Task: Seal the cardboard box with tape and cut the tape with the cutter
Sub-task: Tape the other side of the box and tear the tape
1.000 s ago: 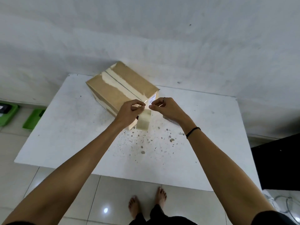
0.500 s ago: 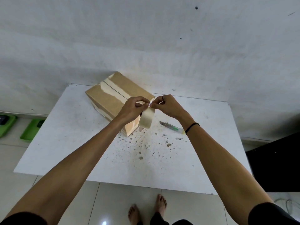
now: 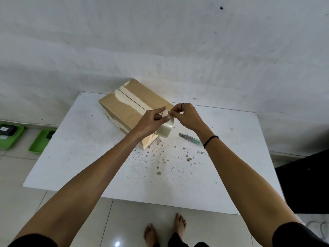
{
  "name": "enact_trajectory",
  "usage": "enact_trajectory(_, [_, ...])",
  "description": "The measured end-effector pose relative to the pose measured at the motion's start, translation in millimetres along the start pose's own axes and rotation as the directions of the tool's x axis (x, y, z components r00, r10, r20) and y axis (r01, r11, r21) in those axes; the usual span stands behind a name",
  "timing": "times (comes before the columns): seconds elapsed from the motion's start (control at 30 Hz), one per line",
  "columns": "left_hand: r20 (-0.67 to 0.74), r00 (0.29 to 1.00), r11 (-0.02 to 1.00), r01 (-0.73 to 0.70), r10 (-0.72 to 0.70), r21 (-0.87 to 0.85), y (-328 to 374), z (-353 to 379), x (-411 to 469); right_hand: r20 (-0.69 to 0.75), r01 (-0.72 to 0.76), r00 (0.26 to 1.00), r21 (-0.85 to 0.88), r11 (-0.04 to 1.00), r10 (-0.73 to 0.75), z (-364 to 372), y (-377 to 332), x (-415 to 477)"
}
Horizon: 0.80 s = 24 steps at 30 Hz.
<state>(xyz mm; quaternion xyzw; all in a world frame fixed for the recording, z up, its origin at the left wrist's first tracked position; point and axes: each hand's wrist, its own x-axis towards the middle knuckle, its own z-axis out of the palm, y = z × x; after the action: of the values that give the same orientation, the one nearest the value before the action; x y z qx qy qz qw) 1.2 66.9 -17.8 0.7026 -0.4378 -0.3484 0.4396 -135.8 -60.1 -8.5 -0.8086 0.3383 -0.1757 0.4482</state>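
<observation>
A brown cardboard box (image 3: 124,107) lies on the white table (image 3: 74,157), its flaps closed, with pale torn strips along the centre seam. Over the box's near right corner my left hand (image 3: 151,122) holds a roll of clear tape (image 3: 164,130) from the left. My right hand (image 3: 185,116), a ring on one finger, pinches the tape's loose end at the top of the roll. A green and grey cutter (image 3: 189,138) lies on the table just right of the roll, under my right wrist.
Small specks and chips are scattered on the table in front of the box. Two green trays (image 3: 41,141) sit on the tiled floor at the left. A dark object (image 3: 306,182) stands at the right of the table. The wall runs right behind the table.
Both hands and the tape roll have stayed over the box's near corner, fingers shifting on the tape end. The camera tilted, and the cutter came into view beside my right wrist.
</observation>
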Motion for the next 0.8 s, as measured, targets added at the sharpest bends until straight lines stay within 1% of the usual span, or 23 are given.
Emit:
enact_trajectory(0.1, [-0.04,0.999,0.999,0.005,-0.007,-0.035,0.1,4.1,0.7,-0.013,-0.006,1.0,-0.036,0.999,0.005,-1.0,-0.6,2.2])
enact_trajectory(0.3, [-0.119,0.993,0.999,0.02,-0.026,-0.05,2.5,18.1,3.2,-0.027,-0.01,1.0,-0.108,0.994,0.007,-0.8,0.1,4.7])
enact_trajectory(0.4, [-0.161,0.985,0.994,0.04,-0.056,-0.103,3.4,18.5,3.4,-0.028,-0.033,0.999,-0.147,0.989,0.029,-5.1,4.1,3.0])
enact_trajectory(0.47, [-0.151,0.986,0.993,0.054,-0.07,-0.105,2.8,16.4,5.9,-0.035,-0.05,0.998,-0.163,0.985,0.045,-7.2,6.9,-0.1])
enact_trajectory(0.6, [-0.124,0.984,0.992,0.126,-0.125,0.002,7.0,15.7,11.3,-0.062,-0.027,0.998,-0.2,0.979,0.015,-7.3,10.2,-1.7])
enact_trajectory(0.67, [-0.116,0.985,0.99,0.135,-0.13,0.037,8.1,17.3,14.0,-0.061,-0.01,0.998,-0.226,0.974,-0.004,-6.3,12.6,-3.0])
enact_trajectory(0.8, [-0.094,0.985,0.987,0.151,-0.146,0.046,12.8,16.1,20.2,-0.082,-0.011,0.997,-0.279,0.96,-0.012,-6.0,13.7,-8.2])
